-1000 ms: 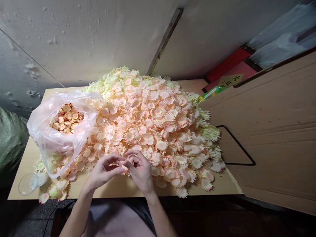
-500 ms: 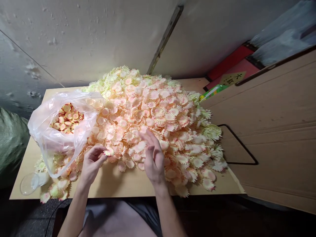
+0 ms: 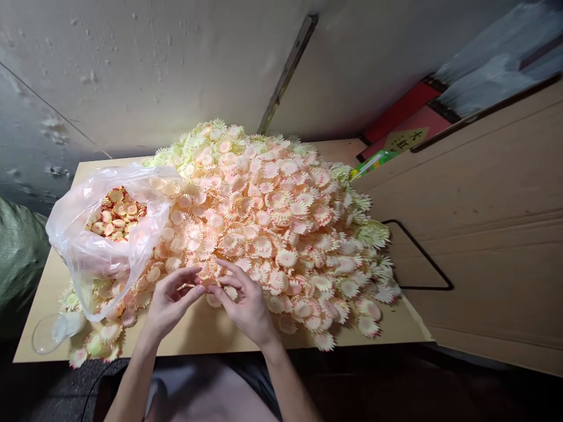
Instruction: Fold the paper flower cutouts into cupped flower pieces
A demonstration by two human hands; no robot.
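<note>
A big heap of pale peach and cream paper flowers (image 3: pixel 272 217) covers the wooden table (image 3: pixel 206 334). My left hand (image 3: pixel 169 305) and my right hand (image 3: pixel 244 305) meet at the heap's near edge. Their fingertips pinch one small flower piece (image 3: pixel 203 285) between them. A clear plastic bag (image 3: pixel 94 246) at the left holds darker yellow-and-red flowers (image 3: pixel 115 214). The bag's mouth is open, just left of my left hand.
A clear plastic cup (image 3: pixel 46 333) lies at the table's near left corner. Plywood boards (image 3: pixel 484 234) lean at the right, with a black wire frame (image 3: pixel 417 258) against them. A green packet (image 3: pixel 373 163) sits at the back right. A grey wall stands behind.
My hands had parted, the right one reaching up into the heap and the left one holding a flower. Now both have come back together at the heap's near edge.
</note>
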